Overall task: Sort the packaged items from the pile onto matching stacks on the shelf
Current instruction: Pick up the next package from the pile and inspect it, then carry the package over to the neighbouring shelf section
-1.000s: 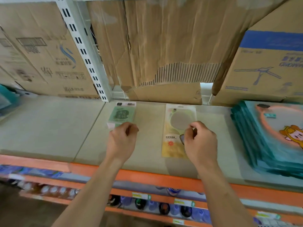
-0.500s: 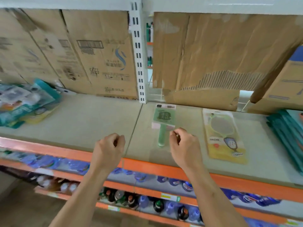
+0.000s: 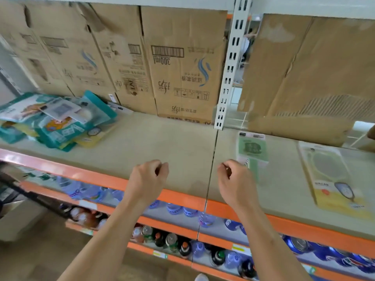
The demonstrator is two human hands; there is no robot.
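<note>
A jumbled pile of packaged items (image 3: 54, 120), mostly teal packets with some yellow ones, lies at the left end of the shelf board (image 3: 162, 142). To the right of the board seam lies a green packet (image 3: 252, 149), and further right a yellow packet with a round window (image 3: 332, 175). My left hand (image 3: 149, 179) hovers over the shelf's front edge with fingers loosely curled and holds nothing. My right hand (image 3: 235, 183) hovers just left of the green packet, also loosely curled and holding nothing, and its knuckles cover the packet's lower left part.
Brown cardboard boxes (image 3: 178, 63) line the back of the shelf. A white perforated upright (image 3: 229, 78) stands between the two bays. An orange beam (image 3: 101, 177) fronts the shelf, with rows of bottles (image 3: 172, 242) on the lower shelves.
The view has swung left, bringing the pile into sight. Both hands have come off the green and yellow packets and moved left along the shelf front.
</note>
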